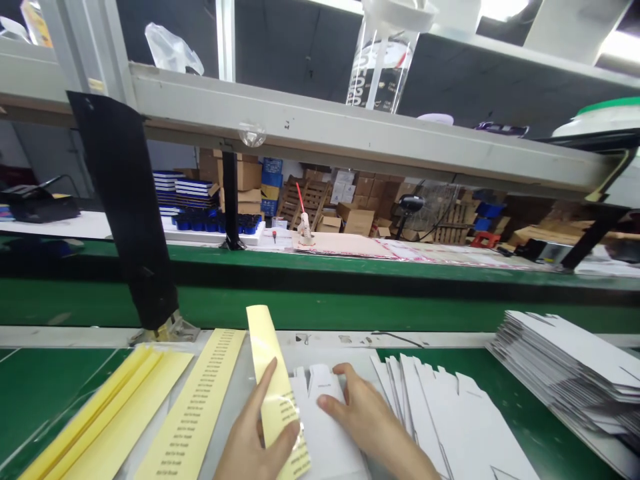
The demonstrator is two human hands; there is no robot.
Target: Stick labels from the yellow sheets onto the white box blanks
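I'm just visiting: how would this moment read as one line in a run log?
Left hand: holds yellow label strip | Right hand: rests on white die-cut card | Nearby: printed label sheet; stacked card blanks

Yellow label strip point(193, 400): carrying rows of tiny black print at 7 o'clock, too small to read
Curled yellow strip point(267, 360): showing similar rows at 6 o'clock, also unreadable
Clear plastic bottle point(383, 67): bearing dark lettering at 12 o'clock, too blurred to read

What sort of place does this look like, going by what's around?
Probably a factory packing line: a green conveyor belt, stacks of flat die-cut white cartons, yellow label sheets, and brown cardboard boxes piled in the background.
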